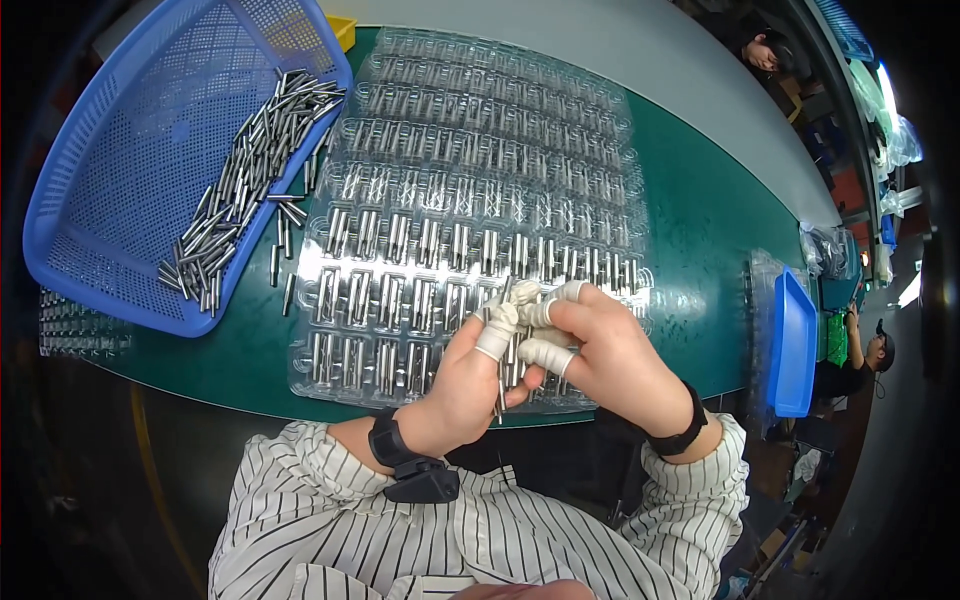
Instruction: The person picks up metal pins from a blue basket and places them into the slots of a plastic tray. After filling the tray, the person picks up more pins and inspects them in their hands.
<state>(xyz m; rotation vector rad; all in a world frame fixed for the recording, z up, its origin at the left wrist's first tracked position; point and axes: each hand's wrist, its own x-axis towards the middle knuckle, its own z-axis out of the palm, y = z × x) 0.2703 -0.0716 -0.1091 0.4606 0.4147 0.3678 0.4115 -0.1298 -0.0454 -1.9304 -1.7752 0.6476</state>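
My left hand (465, 390) and my right hand (622, 355) meet over the near rows of a clear plastic tray (470, 190). White finger cots cover several fingertips on both. Closed around a few slim metal pins (502, 400), the left hand has their ends sticking out below its fingers. The right hand's thumb and fingers are bent in against the left fingertips and the pins; what they pinch is partly hidden. Groups of similar pins (387, 365) lie side by side in the tray's compartments. Loose pins (289, 212) rest on the green table between tray and basket.
A blue mesh basket (110, 150) at the left holds a heap of metal pins (250, 170). Behind it is a yellow bin (342, 32). On the right stands a blue tray (793, 345) beside clear plastic trays (762, 330). Two other people are farther off at the right.
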